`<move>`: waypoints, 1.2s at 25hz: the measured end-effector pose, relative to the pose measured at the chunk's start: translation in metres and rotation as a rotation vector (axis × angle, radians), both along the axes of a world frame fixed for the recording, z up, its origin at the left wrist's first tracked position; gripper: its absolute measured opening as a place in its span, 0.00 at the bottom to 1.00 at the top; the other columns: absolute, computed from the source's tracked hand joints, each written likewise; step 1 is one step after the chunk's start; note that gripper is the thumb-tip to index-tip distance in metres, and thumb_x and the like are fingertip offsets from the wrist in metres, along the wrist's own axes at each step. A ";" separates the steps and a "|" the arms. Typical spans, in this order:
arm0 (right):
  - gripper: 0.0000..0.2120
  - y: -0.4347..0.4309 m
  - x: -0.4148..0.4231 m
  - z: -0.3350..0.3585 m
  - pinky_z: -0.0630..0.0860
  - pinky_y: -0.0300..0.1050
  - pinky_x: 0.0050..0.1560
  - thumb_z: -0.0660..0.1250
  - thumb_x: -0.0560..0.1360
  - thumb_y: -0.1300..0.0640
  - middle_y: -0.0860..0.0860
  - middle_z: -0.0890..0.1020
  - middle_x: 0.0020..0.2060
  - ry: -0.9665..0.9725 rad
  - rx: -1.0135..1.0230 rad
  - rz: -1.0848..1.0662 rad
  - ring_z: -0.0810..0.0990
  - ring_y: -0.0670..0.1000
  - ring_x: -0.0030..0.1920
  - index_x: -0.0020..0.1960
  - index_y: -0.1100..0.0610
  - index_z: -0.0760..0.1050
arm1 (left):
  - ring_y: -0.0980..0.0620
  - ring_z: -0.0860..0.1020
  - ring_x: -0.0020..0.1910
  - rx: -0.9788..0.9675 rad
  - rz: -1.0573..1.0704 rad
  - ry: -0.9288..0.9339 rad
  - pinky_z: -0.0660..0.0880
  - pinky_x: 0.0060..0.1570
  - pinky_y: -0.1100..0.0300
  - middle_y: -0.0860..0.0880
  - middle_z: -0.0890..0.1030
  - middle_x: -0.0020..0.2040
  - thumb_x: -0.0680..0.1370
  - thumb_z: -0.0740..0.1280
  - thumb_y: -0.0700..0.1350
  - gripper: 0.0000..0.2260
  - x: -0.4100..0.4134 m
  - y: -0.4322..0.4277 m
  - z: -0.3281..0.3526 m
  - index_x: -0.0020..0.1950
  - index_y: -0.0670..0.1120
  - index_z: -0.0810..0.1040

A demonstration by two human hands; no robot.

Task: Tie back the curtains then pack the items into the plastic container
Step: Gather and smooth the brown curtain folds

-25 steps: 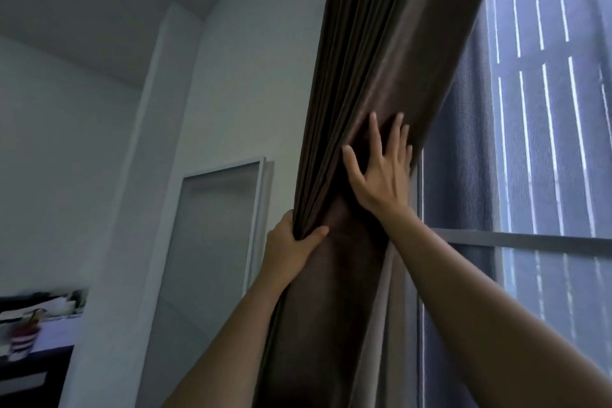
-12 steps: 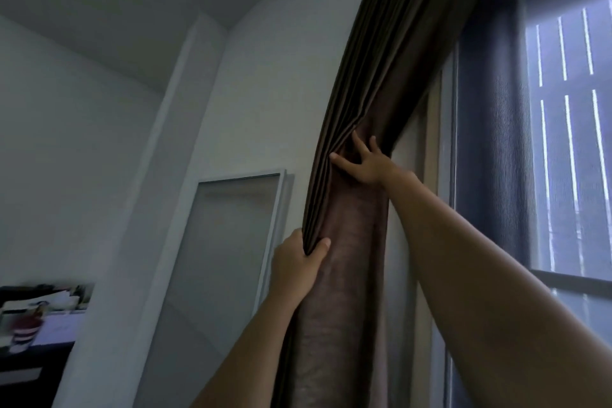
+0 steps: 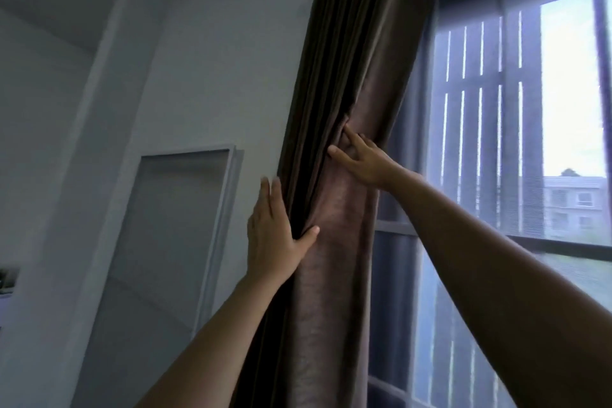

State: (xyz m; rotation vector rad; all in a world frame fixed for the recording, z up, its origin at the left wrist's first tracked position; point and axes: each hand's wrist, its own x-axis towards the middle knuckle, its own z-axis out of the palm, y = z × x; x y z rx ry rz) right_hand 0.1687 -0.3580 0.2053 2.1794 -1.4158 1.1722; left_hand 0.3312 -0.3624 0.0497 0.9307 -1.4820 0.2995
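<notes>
Right now your left hand [image 3: 275, 238] is the nearer of the two, low on the left edge of the gathered brown curtain [image 3: 344, 175]. Its fingers lie flat and close together along the outer folds, the thumb hooked across the front of the bundle; it cups the cloth and does not clench it. Higher and farther up the same bundle, your right hand [image 3: 362, 159] reaches in from the window side, forefinger and thumb spread and poked into a fold, the other fingers hidden behind the fabric, so you cannot tell whether they pinch anything.

The curtain's long axis runs nearly upright, leaning a little to the right toward the top, and it sits between your two hands: pleats to the left, smoother outer panel to the right. No tieback is visible, nor the plastic container, so the tying looks not yet begun. Beyond, a grey sheer [image 3: 407, 242] hangs just beside the bundle against the window [image 3: 563, 93], with a white-framed panel [image 3: 185, 209] on the wall to the left.
</notes>
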 end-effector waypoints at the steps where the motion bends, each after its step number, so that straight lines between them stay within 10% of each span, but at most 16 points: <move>1: 0.36 0.018 -0.014 -0.003 0.51 0.48 0.75 0.56 0.75 0.34 0.58 0.54 0.77 0.002 -0.022 -0.015 0.51 0.55 0.77 0.77 0.45 0.47 | 0.45 0.49 0.77 -0.059 0.058 -0.063 0.53 0.72 0.47 0.44 0.46 0.78 0.72 0.70 0.57 0.46 -0.012 0.014 0.005 0.77 0.46 0.41; 6: 0.31 0.131 -0.099 -0.036 0.54 0.51 0.75 0.56 0.78 0.40 0.56 0.58 0.76 -0.017 -0.202 -0.119 0.54 0.54 0.76 0.77 0.48 0.51 | 0.42 0.56 0.75 -0.296 0.119 -0.397 0.60 0.68 0.46 0.40 0.57 0.76 0.73 0.70 0.49 0.39 -0.081 0.090 0.026 0.75 0.39 0.52; 12: 0.31 0.300 -0.213 -0.109 0.53 0.53 0.74 0.54 0.78 0.40 0.54 0.52 0.77 -0.040 -0.255 -0.497 0.52 0.55 0.77 0.77 0.47 0.50 | 0.41 0.64 0.72 -0.321 -0.231 -0.387 0.69 0.64 0.44 0.40 0.64 0.74 0.78 0.54 0.44 0.24 -0.205 0.187 0.010 0.73 0.38 0.60; 19: 0.36 0.464 -0.305 -0.190 0.59 0.57 0.73 0.48 0.74 0.36 0.60 0.59 0.75 -0.023 -0.376 -0.965 0.58 0.59 0.75 0.75 0.55 0.56 | 0.46 0.51 0.77 -0.196 -0.644 -0.333 0.55 0.73 0.51 0.44 0.53 0.77 0.81 0.56 0.40 0.25 -0.344 0.304 -0.016 0.76 0.40 0.52; 25: 0.42 0.533 -0.372 -0.259 0.55 0.52 0.75 0.62 0.74 0.38 0.58 0.57 0.75 -0.221 -0.249 -1.214 0.57 0.56 0.75 0.77 0.58 0.47 | 0.47 0.50 0.77 -0.182 -0.926 -0.357 0.56 0.73 0.50 0.45 0.51 0.78 0.81 0.55 0.50 0.26 -0.454 0.379 -0.030 0.77 0.44 0.52; 30: 0.49 0.545 -0.418 -0.289 0.73 0.50 0.63 0.69 0.68 0.37 0.53 0.70 0.69 -0.410 -0.061 -1.157 0.72 0.54 0.66 0.77 0.51 0.43 | 0.46 0.47 0.77 -0.240 -1.025 -0.380 0.54 0.72 0.48 0.46 0.47 0.78 0.79 0.52 0.59 0.29 -0.547 0.407 -0.032 0.77 0.51 0.49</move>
